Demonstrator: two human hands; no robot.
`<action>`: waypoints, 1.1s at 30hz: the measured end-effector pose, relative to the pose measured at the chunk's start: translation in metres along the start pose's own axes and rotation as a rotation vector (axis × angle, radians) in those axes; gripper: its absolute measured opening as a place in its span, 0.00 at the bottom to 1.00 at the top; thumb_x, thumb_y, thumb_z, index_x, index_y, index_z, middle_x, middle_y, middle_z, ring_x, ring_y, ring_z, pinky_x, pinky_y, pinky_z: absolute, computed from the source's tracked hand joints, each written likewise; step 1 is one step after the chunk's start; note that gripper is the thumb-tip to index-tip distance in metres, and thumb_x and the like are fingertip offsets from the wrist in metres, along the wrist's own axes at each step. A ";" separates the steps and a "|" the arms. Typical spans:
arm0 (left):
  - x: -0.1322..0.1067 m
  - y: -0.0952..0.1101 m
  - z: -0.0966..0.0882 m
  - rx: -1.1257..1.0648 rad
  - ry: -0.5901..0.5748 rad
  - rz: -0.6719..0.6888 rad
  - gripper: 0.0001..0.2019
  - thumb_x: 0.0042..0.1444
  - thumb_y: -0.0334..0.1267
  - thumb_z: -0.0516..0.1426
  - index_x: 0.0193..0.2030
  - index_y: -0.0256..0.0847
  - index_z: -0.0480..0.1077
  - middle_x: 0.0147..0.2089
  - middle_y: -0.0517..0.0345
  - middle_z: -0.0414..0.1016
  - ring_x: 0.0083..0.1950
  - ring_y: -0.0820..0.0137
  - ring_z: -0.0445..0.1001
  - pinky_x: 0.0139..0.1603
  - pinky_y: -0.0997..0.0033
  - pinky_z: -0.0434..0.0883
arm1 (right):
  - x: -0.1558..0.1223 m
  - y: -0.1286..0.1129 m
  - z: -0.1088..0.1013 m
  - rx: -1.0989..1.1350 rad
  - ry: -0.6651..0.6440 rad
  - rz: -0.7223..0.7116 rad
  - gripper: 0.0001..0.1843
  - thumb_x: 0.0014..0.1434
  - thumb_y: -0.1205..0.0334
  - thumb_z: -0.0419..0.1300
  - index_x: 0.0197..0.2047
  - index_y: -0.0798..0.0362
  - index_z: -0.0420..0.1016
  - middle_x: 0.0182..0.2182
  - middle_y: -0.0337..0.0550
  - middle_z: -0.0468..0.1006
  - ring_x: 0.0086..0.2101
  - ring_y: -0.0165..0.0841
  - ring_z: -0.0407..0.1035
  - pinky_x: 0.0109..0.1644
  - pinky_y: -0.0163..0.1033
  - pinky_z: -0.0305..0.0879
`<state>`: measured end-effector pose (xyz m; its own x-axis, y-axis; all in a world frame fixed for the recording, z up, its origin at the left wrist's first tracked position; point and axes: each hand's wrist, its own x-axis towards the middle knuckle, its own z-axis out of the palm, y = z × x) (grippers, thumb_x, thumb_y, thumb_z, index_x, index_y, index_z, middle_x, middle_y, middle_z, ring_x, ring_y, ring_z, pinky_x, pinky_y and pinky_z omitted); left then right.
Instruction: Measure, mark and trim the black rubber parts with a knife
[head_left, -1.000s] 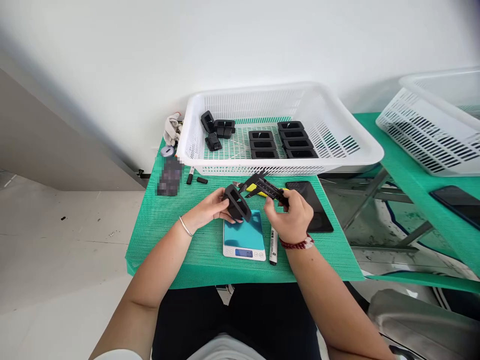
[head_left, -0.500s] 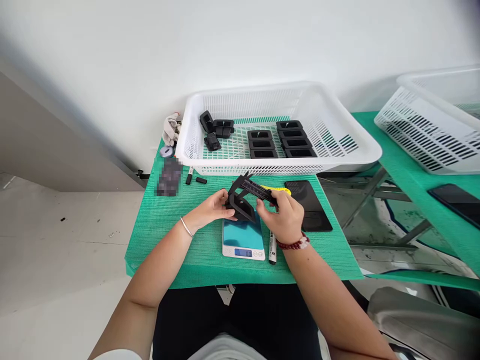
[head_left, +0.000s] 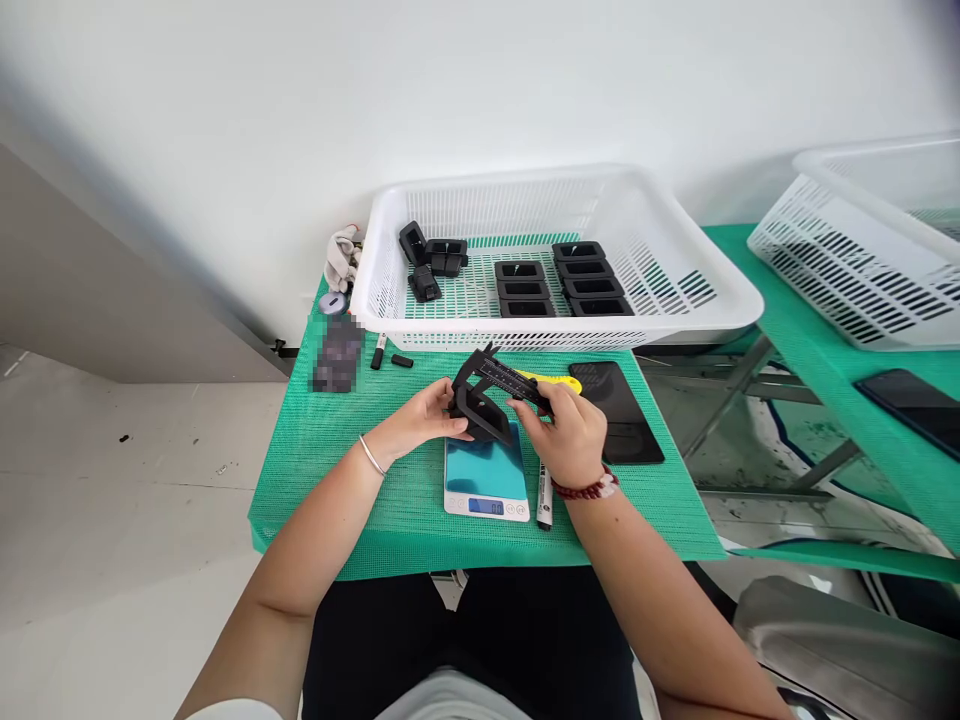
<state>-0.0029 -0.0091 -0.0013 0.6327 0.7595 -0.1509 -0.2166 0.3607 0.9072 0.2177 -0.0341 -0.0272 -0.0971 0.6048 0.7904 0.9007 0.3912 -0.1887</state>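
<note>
I see the left hand [head_left: 420, 422] gripping a black plastic frame [head_left: 480, 417] just above the scale [head_left: 486, 477], fingers wrapped round its left end. The right hand [head_left: 571, 435] is clenched on a black caliper [head_left: 504, 375], thumb on the beam. Caliper arms sit against the frame's upper edge; frame lies between both sets of fingers. White basket [head_left: 720, 300] behind.
</note>
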 end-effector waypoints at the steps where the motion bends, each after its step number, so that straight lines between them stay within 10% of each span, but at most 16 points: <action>1: 0.000 0.000 0.000 0.001 0.000 0.001 0.24 0.45 0.39 0.68 0.49 0.41 0.67 0.46 0.55 0.69 0.46 0.66 0.75 0.45 0.57 0.77 | 0.000 0.000 0.000 -0.008 0.010 -0.005 0.13 0.59 0.51 0.60 0.38 0.53 0.69 0.24 0.41 0.75 0.25 0.31 0.69 0.30 0.36 0.63; 15: -0.004 0.006 -0.010 0.055 -0.069 -0.012 0.18 0.48 0.46 0.65 0.41 0.39 0.70 0.35 0.55 0.74 0.34 0.69 0.76 0.33 0.70 0.74 | 0.002 0.008 0.002 0.013 0.067 0.174 0.13 0.59 0.52 0.59 0.40 0.53 0.71 0.24 0.40 0.73 0.23 0.31 0.66 0.29 0.37 0.62; 24: -0.011 0.019 -0.020 -0.426 0.317 0.084 0.15 0.47 0.50 0.61 0.28 0.38 0.72 0.25 0.56 0.74 0.26 0.69 0.73 0.26 0.70 0.69 | 0.010 0.007 0.006 0.006 -0.262 -0.062 0.16 0.61 0.51 0.57 0.40 0.56 0.74 0.30 0.45 0.78 0.32 0.35 0.71 0.35 0.38 0.62; 33: -0.004 0.022 -0.022 -0.504 0.364 0.174 0.16 0.52 0.51 0.55 0.27 0.39 0.68 0.23 0.58 0.68 0.23 0.71 0.68 0.21 0.72 0.64 | 0.045 0.003 0.022 -0.144 -0.617 0.024 0.17 0.63 0.52 0.55 0.39 0.59 0.75 0.33 0.51 0.77 0.34 0.38 0.71 0.35 0.41 0.62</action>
<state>-0.0263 0.0080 0.0105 0.2837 0.9328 -0.2223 -0.6721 0.3588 0.6478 0.2066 0.0091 -0.0051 -0.2636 0.9177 0.2971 0.9494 0.3013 -0.0883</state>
